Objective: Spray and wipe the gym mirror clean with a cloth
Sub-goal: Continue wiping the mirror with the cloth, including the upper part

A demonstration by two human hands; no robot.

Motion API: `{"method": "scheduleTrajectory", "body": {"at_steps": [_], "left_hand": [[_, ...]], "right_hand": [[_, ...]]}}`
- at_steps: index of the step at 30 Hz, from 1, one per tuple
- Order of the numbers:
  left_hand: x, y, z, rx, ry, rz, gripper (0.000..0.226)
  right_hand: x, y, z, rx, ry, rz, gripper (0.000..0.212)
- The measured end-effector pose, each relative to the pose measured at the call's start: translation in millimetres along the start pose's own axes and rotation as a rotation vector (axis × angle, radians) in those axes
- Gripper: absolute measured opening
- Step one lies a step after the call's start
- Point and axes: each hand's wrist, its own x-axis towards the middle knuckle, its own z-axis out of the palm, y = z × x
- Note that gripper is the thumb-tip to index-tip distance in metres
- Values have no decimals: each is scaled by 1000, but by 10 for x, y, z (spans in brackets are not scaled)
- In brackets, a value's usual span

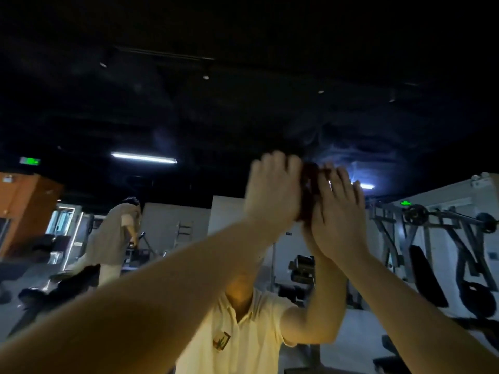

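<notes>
In the head view, your left hand (pixel 272 190) is raised against the large wall-mounted gym mirror (pixel 189 109). Its fingers are curled over at the top and, as far as the blur allows, grip the bunched dark red cloth (pixel 310 193). Your right hand (pixel 339 214) lies just beside it, fingers straight and flat, touching the cloth's other edge. The cloth sits between the two hands, high on the glass above your reflection's cream polo shirt (pixel 243 333). No spray bottle shows.

Pale hazy streaks (pixel 348 155) hang just above the cloth, so I judge that wiping is the step in hand. Spread the cloth flatter under your palm, press evenly, and work overlapping passes up through that haze. A tight wad will likely only push the film around. Turn to a dry face if it smears.
</notes>
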Motion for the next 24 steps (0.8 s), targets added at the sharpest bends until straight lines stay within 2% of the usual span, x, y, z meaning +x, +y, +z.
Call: {"method": "scheduleTrajectory", "body": {"at_steps": [3, 5, 8, 11, 14, 16, 18, 21, 23, 24], "left_hand": [[-164, 61, -41, -66, -89, 244, 31], [-56, -317, -87, -27, -62, 276, 35], [261, -1127, -183, 51, 21, 123, 26], [583, -1707, -260, 145, 71, -80, 30], [806, -1608, -189, 174, 114, -332, 35], [864, -1259, -101, 163, 109, -409, 32], [890, -788, 4, 122, 74, -357, 30], [763, -58, 152, 29, 56, -61, 29], [729, 40, 123, -22, -17, 110, 34], [756, -96, 73, -22, -37, 136, 35]], "right_hand": [[5, 61, -68, 51, 0, -26, 64], [11, 78, -94, 53, 29, -35, 63], [113, 121, -84, -14, 41, -44, 62], [347, 222, -47, -91, 40, 18, 65], [528, 307, 83, -136, 44, 58, 65], [527, 326, 222, -158, 57, 61, 64], [522, 328, 263, -163, 65, 67, 63], [537, 332, 128, -103, 45, 36, 65], [522, 316, 42, -71, 55, 23, 65], [511, 296, 24, -67, 57, 30, 65]]}}
